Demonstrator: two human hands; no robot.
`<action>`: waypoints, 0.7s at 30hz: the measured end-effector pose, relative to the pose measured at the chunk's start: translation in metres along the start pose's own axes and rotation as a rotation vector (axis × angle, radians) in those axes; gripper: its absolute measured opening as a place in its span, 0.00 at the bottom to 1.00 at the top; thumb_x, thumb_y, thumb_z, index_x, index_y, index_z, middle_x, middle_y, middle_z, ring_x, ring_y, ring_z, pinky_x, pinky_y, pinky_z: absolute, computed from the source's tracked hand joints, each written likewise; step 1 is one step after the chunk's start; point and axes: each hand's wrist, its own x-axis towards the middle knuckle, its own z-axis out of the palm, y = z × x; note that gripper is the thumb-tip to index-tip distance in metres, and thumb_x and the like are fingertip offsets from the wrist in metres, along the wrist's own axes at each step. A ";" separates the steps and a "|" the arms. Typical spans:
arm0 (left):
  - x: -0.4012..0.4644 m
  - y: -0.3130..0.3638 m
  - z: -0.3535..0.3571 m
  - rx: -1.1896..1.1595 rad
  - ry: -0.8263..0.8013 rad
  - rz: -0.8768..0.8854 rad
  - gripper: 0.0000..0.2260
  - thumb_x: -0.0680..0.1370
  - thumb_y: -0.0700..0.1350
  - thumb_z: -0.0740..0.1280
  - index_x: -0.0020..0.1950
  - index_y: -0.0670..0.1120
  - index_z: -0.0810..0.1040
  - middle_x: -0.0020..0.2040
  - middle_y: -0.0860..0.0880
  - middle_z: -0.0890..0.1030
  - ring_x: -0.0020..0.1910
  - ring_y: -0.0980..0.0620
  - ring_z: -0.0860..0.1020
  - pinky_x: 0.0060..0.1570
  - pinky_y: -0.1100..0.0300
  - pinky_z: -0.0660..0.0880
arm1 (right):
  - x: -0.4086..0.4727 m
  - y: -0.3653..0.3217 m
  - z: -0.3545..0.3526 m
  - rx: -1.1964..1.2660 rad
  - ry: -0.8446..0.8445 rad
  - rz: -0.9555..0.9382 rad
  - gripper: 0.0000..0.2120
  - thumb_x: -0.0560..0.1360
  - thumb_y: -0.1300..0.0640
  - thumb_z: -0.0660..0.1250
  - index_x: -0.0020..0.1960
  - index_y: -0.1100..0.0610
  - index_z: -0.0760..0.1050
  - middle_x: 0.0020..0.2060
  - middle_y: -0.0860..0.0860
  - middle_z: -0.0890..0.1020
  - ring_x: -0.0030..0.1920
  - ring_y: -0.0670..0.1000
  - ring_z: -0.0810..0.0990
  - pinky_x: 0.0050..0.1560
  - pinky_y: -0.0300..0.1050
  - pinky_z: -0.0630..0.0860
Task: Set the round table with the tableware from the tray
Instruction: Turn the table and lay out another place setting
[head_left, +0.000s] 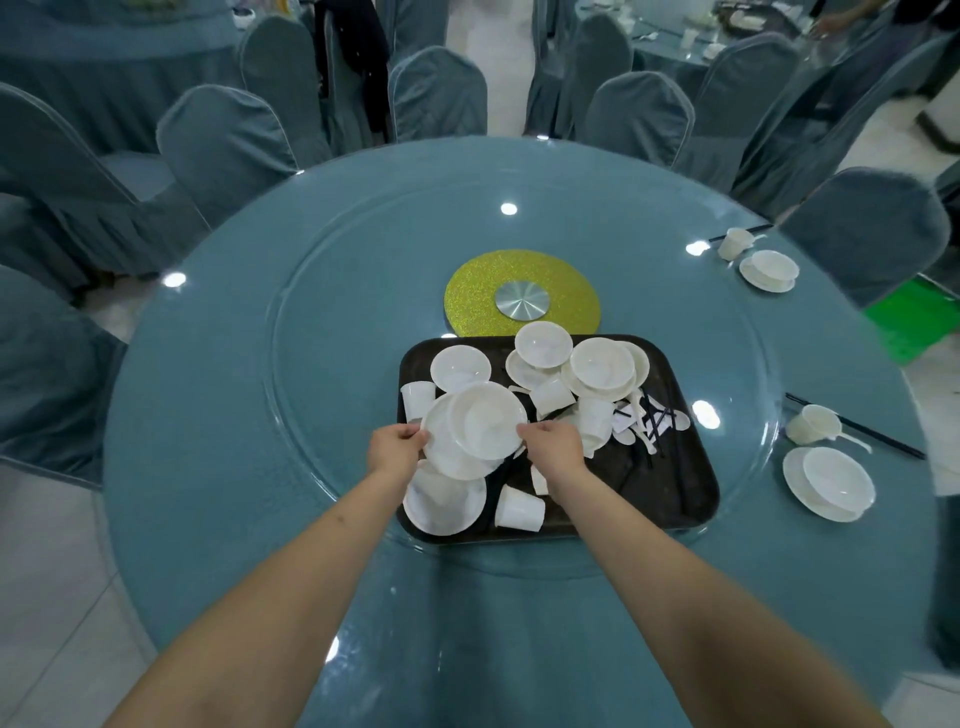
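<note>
Both hands reach into the tray (691, 483). The left hand (396, 451) pinches the left rim of a plate (447, 457), and the right hand (555, 446) pinches the right rim of the bowl (485, 421) sitting in that plate. Around them the dark tray holds more white plates, bowls, cups (519, 509), spoons and black chopsticks (655, 422) in a loose heap. The tray rests on the glass turntable of the round tabletop (218, 395), just in front of a yellow disc (470, 291). Two place settings (828, 483) lie at the tabletop's right edge, each with plate, bowl, cup and chopsticks.
</note>
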 end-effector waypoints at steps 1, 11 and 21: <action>-0.005 0.000 0.002 -0.001 0.004 0.002 0.03 0.76 0.38 0.71 0.44 0.44 0.83 0.47 0.44 0.85 0.39 0.47 0.83 0.51 0.49 0.82 | -0.001 0.000 -0.003 0.035 0.004 0.005 0.07 0.75 0.60 0.68 0.40 0.58 0.71 0.35 0.56 0.68 0.36 0.53 0.64 0.35 0.43 0.62; -0.054 0.009 0.013 -0.186 -0.100 -0.072 0.03 0.78 0.35 0.69 0.49 0.38 0.82 0.48 0.39 0.84 0.47 0.41 0.84 0.39 0.56 0.82 | -0.027 0.009 -0.026 0.341 -0.094 0.153 0.05 0.75 0.65 0.70 0.48 0.67 0.77 0.47 0.61 0.81 0.48 0.57 0.81 0.54 0.54 0.83; -0.097 0.002 0.025 -0.236 -0.234 -0.082 0.18 0.80 0.54 0.67 0.51 0.38 0.81 0.46 0.41 0.86 0.46 0.45 0.85 0.47 0.51 0.83 | -0.052 0.038 -0.060 0.421 -0.055 0.145 0.13 0.73 0.63 0.74 0.56 0.64 0.81 0.54 0.58 0.85 0.54 0.57 0.84 0.47 0.48 0.84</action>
